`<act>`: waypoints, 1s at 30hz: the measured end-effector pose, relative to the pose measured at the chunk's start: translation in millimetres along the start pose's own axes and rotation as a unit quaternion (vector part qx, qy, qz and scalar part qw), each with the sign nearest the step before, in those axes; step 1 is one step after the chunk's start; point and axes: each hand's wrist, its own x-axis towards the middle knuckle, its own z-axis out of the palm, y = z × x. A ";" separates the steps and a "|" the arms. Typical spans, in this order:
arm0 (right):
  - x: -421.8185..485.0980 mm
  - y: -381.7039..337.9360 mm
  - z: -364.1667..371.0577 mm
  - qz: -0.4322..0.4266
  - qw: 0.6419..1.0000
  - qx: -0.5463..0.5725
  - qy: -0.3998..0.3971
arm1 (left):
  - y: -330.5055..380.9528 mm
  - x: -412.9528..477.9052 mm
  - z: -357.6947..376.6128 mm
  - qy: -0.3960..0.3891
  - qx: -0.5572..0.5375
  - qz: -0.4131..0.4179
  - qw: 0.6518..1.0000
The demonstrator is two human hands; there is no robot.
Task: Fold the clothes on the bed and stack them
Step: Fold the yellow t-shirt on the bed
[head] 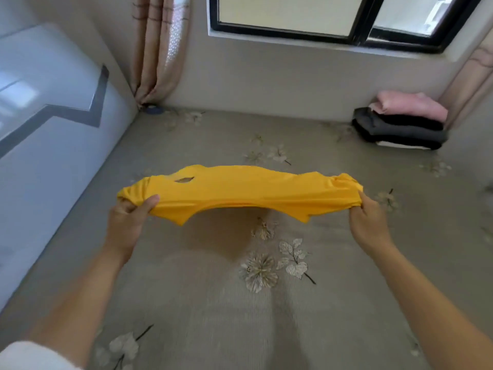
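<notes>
A yellow garment [240,190] hangs stretched flat above the bed, held at both ends. My left hand [128,220] grips its left end, thumb on top. My right hand [369,221] pinches its right end. The cloth casts a shadow on the grey flowered bedsheet [213,303] under it. At the far right corner of the bed stands a stack of folded clothes [400,129]: dark grey and black pieces with a pink one [413,104] on top.
A white headboard panel [48,145] runs along the bed's left side. The wall with a black-framed window [333,20] closes the far side. Beige curtains [157,49] hang in the far left corner, and more at the right edge.
</notes>
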 end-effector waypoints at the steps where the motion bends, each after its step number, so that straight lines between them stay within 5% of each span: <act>1: -10.5 15.7 7.2 0.020 0.999 -0.020 -0.027 | -20.3 -10.2 -0.3 -0.006 0.006 -0.026 1.000; 9: -103.0 137.9 69.2 0.074 0.971 -0.133 -0.184 | -184.8 -86.2 -0.8 -0.063 0.120 -0.244 0.960; 13: -158.1 215.2 101.0 0.158 0.898 -0.284 -0.296 | -259.9 -127.8 6.2 -0.067 0.178 -0.347 0.918; 17: -221.0 260.6 122.5 0.233 0.841 -0.314 -0.374 | -316.9 -165.2 11.9 -0.065 0.147 -0.464 0.871; 19: -248.0 269.1 129.8 0.285 0.865 -0.243 -0.335 | -329.6 -184.6 16.8 -0.024 0.095 -0.515 0.851; 21: -267.8 266.3 140.0 0.386 0.889 -0.158 -0.188 | -336.1 -200.9 23.4 0.033 0.002 -0.556 0.830; 23: -280.1 258.7 157.4 0.508 0.856 -0.059 -0.068 | -337.7 -211.1 34.3 0.062 -0.056 -0.581 0.809; 26: -288.5 252.0 186.9 0.631 0.769 0.106 -0.015 | -340.9 -218.0 48.9 0.093 -0.081 -0.586 0.801; 30: -290.1 255.8 205.2 0.625 0.775 0.086 0.037 | -348.1 -225.3 52.4 0.135 -0.042 -0.564 0.814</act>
